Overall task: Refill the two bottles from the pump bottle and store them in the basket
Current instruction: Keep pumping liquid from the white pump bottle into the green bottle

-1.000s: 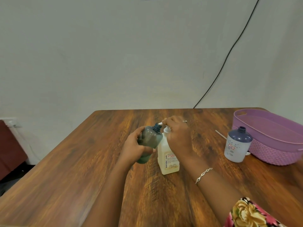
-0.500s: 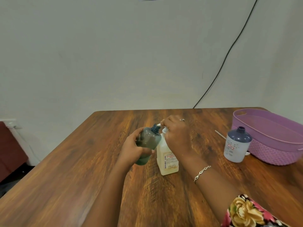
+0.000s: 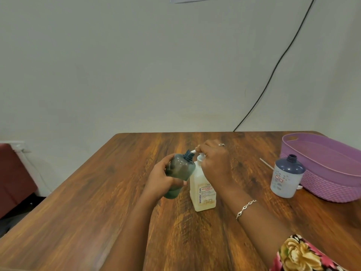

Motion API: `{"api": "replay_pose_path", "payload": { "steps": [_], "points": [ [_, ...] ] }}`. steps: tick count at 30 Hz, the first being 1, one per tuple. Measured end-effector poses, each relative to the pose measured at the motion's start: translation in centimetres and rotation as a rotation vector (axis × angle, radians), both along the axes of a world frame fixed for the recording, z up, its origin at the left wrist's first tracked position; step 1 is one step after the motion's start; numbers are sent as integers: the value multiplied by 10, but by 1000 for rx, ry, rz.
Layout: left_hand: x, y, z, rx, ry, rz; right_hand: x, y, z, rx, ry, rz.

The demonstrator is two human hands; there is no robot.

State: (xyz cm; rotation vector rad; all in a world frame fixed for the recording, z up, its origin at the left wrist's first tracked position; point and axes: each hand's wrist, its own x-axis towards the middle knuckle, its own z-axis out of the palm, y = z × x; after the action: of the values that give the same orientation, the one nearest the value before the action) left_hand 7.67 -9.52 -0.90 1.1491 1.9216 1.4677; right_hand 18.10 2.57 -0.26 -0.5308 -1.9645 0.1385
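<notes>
Left hand [image 3: 160, 182] wraps green bottle [image 3: 180, 169], thumb on top. Right hand [image 3: 214, 163] fingers curled over pump bottle [image 3: 203, 192] top. Both forearms reach forward.

green bottle [image 3: 180, 169]: uncapped, tilted, in left hand [image 3: 162, 180]
pump bottle [image 3: 203, 192]: upright under right hand [image 3: 214, 163]
blue bottle [image 3: 286, 178]: upright, well right
basket [image 3: 332, 184]: purple, farthest right

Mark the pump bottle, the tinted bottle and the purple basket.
pump bottle [image 3: 203, 192]: head view, on its labelled front face.
tinted bottle [image 3: 181, 169]: head view, on its upper body below the neck.
purple basket [image 3: 332, 186]: head view, on its woven outer wall.
</notes>
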Motion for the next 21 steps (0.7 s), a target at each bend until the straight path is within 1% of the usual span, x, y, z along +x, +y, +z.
{"api": "replay_pose_path", "payload": {
  "steps": [8, 13, 18, 21],
  "points": [
    [-1, -1, -3, -2, 5, -3, 5, 3, 13, -79, 7, 55],
    [-1, -2, -8, -12, 4, 4, 3, -9, 1, 30, 34, -5],
    [-1, -3, -9, 12, 2, 5, 4, -8, 0, -16, 12, 0],
    [-1, -2, -8, 18, -1, 10, 4, -6, 13, -96, 6, 37]
  ]
}}
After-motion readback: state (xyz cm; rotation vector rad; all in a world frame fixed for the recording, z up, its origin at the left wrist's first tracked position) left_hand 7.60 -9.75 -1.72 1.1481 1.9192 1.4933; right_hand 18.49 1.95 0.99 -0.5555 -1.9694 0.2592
